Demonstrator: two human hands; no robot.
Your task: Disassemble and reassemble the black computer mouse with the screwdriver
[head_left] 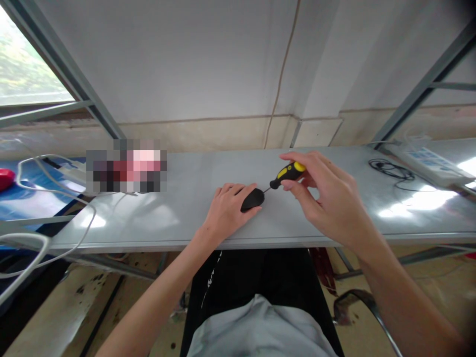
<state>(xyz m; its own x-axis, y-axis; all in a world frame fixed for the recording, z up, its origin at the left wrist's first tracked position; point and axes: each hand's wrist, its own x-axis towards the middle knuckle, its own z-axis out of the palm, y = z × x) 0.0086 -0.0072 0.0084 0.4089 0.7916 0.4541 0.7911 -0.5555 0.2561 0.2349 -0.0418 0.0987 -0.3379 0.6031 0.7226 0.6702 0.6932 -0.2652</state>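
Observation:
A black computer mouse (253,199) rests on the grey table (193,198) near its front edge. My left hand (232,203) grips it from the left, with the thumb along the near side and the fingers over the far side. In my right hand (323,193) is a black and yellow screwdriver (288,174), pinched at the handle between thumb and fingers. The tool lies tilted, its thin shaft pointing left and down to the right end of the mouse. Whether the tip touches the mouse or sits in it, I cannot tell.
On the right lie a thin black cable (392,170) and a white power strip (433,158). A pixelated patch hides something at the back left. White cables (92,213) loop over the left end. Metal frame posts (420,89) rise at both sides, before a wall.

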